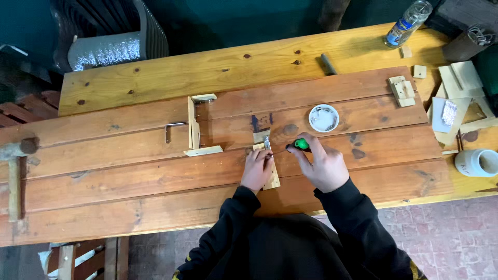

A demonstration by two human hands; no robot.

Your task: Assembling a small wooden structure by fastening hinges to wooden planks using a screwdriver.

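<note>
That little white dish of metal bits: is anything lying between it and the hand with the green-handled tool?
Nothing visible does. The white dish sits on bare wooden bench just beyond the right hand, which grips the green-handled tool. The left hand and the small wood strip it holds lie off to the side.

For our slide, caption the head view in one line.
Left hand steadies a small wooden strip while right hand works a green-handled screwdriver.

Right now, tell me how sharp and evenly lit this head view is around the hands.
Head view: even, soft light, no hard shadows; the left hand on the small pale wooden strip is slightly soft; the right hand holding the green-handled screwdriver likewise; mild glare on the white round dish; top edge dark.
</note>
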